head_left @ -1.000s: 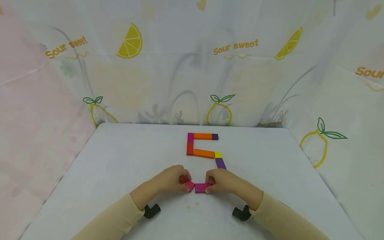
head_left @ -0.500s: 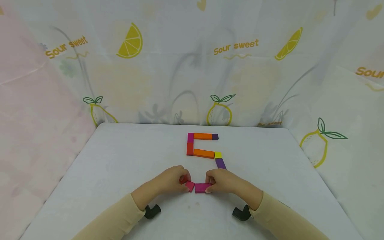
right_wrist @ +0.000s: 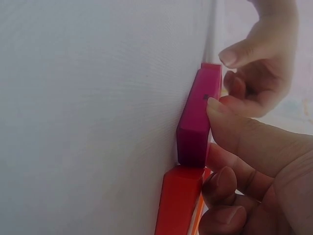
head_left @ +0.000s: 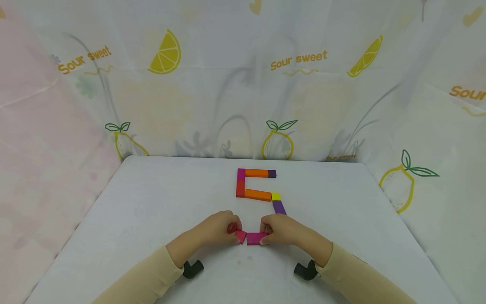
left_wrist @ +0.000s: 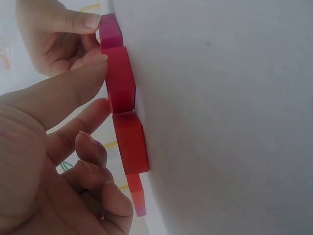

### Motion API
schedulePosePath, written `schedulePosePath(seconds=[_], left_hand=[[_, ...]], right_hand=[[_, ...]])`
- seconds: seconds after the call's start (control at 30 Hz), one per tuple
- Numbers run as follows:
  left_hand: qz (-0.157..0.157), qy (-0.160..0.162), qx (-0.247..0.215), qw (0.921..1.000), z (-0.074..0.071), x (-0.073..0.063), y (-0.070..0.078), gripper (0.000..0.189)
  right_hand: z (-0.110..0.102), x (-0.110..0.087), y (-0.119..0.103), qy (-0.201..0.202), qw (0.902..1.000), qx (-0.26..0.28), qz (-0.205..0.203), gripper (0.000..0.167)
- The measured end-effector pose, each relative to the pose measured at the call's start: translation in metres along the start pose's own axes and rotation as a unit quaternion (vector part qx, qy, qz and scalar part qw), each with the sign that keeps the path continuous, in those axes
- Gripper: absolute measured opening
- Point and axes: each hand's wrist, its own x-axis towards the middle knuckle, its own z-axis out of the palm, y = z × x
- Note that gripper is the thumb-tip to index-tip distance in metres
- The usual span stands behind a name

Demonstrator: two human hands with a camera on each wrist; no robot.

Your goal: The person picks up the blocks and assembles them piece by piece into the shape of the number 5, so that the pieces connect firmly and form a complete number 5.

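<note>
My left hand [head_left: 221, 228] pinches a crimson block [head_left: 240, 236] between thumb and forefinger, its other fingers curled. The same crimson block [left_wrist: 121, 81] stands out in the left wrist view, with a red block [left_wrist: 131, 143] just beyond it. From overhead that red block is mostly hidden under the left hand. My right hand [head_left: 282, 229] grips the right end of a magenta block [head_left: 255, 239], thumb in front and fingers behind. In the right wrist view the thumb lies on the magenta block [right_wrist: 198, 107], and another red block [right_wrist: 180, 200] is close to it. The crimson and magenta blocks meet or nearly meet.
Farther back lie orange blocks [head_left: 257, 194], a yellow block [head_left: 276, 196], a red block [head_left: 240, 188] and a purple block [head_left: 279, 207], joined in a bent line. Dark curved pieces [head_left: 193, 269] show at both wrists. White cloth [head_left: 159, 190] covers the table, with a patterned curtain behind.
</note>
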Motion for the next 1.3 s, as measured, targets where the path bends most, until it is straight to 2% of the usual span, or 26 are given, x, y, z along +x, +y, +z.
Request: schedulePosePath(seconds=[0.3,0.63,1.3], left_hand=[[-0.031,0.015,-0.002,0.9994,-0.009,-0.001,-0.006,0.030],[-0.038,0.014,-0.005,0.9992,-0.010,0.000,-0.012,0.032],[-0.022,0.016,0.006,0.9996,-0.009,-0.001,-0.015,0.028]], right_hand=[[0.000,0.000,0.001,0.002,1.0000,-0.004,-0.008,0.022],[0.001,0.001,0.002,0.003,0.9999,-0.005,-0.009,0.022],[0.001,-0.001,0.000,0.005,0.9998,0.001,-0.017,0.021]])
